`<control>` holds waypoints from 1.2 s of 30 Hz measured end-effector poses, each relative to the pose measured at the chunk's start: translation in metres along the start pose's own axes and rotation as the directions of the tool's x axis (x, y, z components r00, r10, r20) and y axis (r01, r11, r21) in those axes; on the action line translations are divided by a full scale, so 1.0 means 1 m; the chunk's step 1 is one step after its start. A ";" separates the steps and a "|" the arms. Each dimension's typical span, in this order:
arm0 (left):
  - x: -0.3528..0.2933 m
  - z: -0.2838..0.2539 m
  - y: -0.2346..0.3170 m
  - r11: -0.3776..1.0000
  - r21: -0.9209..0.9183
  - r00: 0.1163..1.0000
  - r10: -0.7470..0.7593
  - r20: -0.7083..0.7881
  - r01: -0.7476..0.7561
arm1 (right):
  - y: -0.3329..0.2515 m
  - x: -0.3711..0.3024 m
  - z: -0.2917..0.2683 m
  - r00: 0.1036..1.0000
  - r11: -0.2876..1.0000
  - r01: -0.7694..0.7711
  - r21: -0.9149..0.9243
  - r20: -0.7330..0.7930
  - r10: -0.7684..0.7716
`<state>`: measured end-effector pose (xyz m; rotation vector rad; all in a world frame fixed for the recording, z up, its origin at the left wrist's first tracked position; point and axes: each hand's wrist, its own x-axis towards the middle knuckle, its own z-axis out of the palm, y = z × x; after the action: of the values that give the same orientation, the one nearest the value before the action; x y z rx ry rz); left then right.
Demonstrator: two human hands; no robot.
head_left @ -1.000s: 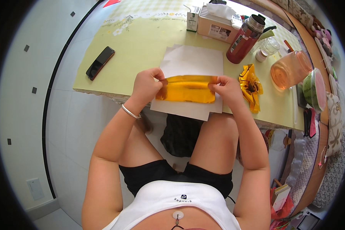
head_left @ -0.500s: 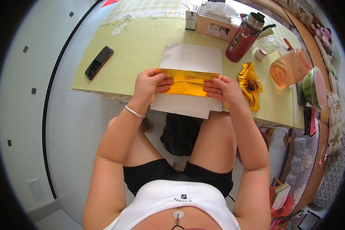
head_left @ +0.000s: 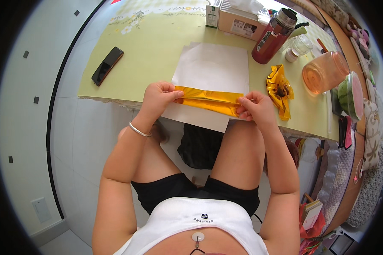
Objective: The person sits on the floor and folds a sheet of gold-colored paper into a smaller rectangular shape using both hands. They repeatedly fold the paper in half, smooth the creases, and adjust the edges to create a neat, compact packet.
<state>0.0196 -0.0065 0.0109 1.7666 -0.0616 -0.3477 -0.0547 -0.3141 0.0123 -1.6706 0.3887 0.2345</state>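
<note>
Moved toward the near end of the flat white paper sheets (head_left: pixel 210 63), the long, shiny gold foil strip (head_left: pixel 208 95) seems light, soft and easy to crease — so hold its ends, where fingers of the left hand (head_left: pixel 160 95) and right hand (head_left: pixel 258 109) pinch it.

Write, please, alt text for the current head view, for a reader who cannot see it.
A person's left hand and right hand hold a creased gold strip by its ends over white paper. On the yellowish table are a phone at left, a crumpled gold piece and a red flask at right.
</note>
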 end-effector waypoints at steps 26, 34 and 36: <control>0.012 0.012 -0.010 0.938 0.290 0.982 0.188 0.033 -0.190 | 0.023 -0.014 0.009 0.964 0.947 0.175 -0.270 -0.149 -0.220; 0.001 0.008 -0.009 0.885 0.365 0.956 0.244 0.165 -0.289 | 0.020 -0.019 0.016 0.913 0.808 0.132 -0.575 -0.246 -0.324; -0.004 0.011 -0.007 0.828 0.403 0.920 0.341 0.191 -0.390 | 0.022 -0.018 0.014 0.918 0.815 0.127 -0.565 -0.245 -0.313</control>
<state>0.0117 -0.0141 0.0027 2.1223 -0.5957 -0.1534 -0.0783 -0.3001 -0.0030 -2.3134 0.3894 -0.1348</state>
